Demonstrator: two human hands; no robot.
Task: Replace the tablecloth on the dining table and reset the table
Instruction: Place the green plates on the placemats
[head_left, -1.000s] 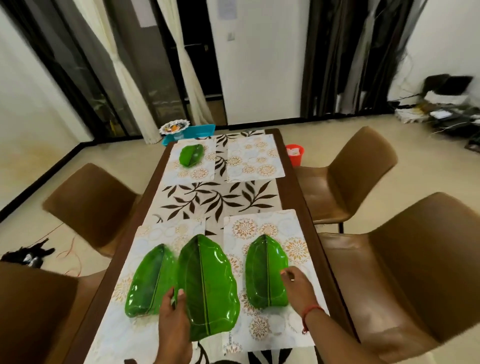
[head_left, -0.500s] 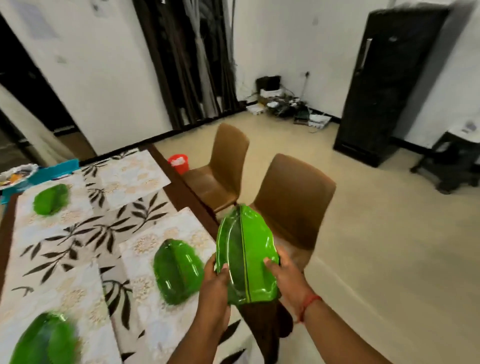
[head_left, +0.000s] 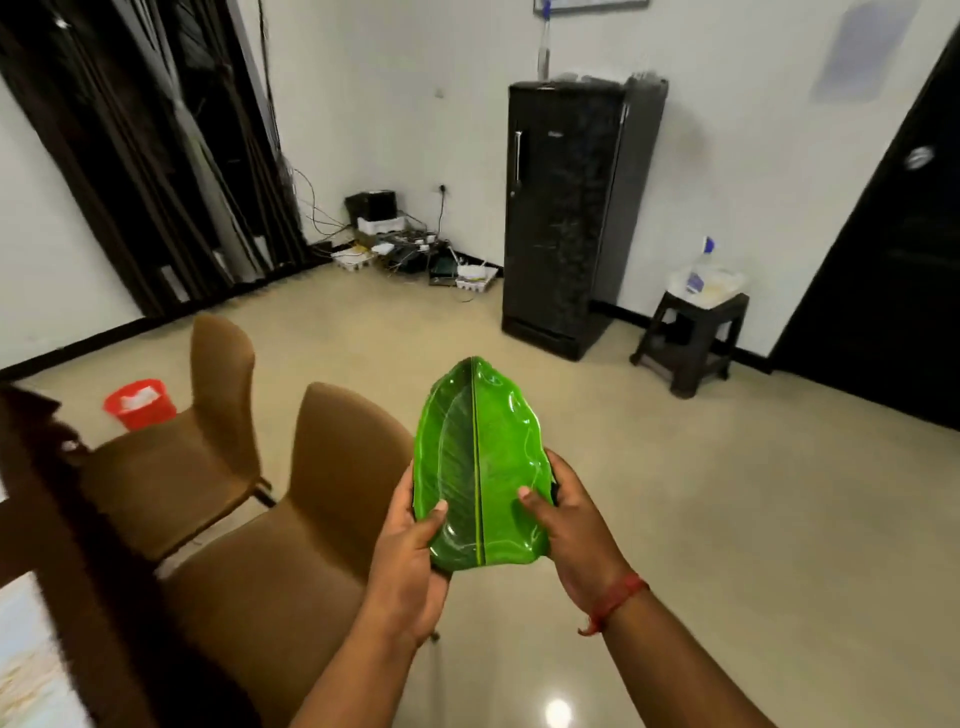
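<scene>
Both hands are holding a glossy green leaf-shaped plastic plate (head_left: 480, 467) in the air, out over the pale tiled floor (head_left: 727, 519) and away from the table. The left hand (head_left: 410, 561) is gripping the plate's left rim near its broad near end, thumb lying on the upper face and fingers curling underneath. The right hand (head_left: 571, 525) is gripping the right rim in the same way, thumb pressing on top beside the dark central vein, fingers wrapping below the edge. A thin red thread bracelet (head_left: 615, 603) is sitting on the right wrist. The plate's pointed tip is facing away from the person, and its upper face is tilting slightly toward the camera.

To the left of the plate, two brown moulded chairs (head_left: 291, 519) are standing side by side along the dark wooden dining table edge (head_left: 78, 519), which is showing only at the left border of the view; a strip of pale patterned cloth (head_left: 31, 660) is lying on it at the lower left corner. A small red plastic bin (head_left: 139, 402) is standing on the floor beyond the farther chair. Against the far white wall a tall black refrigerator (head_left: 566, 208) is standing, with a dark plastic stool (head_left: 691, 338) to its right carrying a white container. A tangle of cables and small electronic boxes (head_left: 410, 249) is lying on the floor in the corner beside dark curtains (head_left: 156, 156).
</scene>
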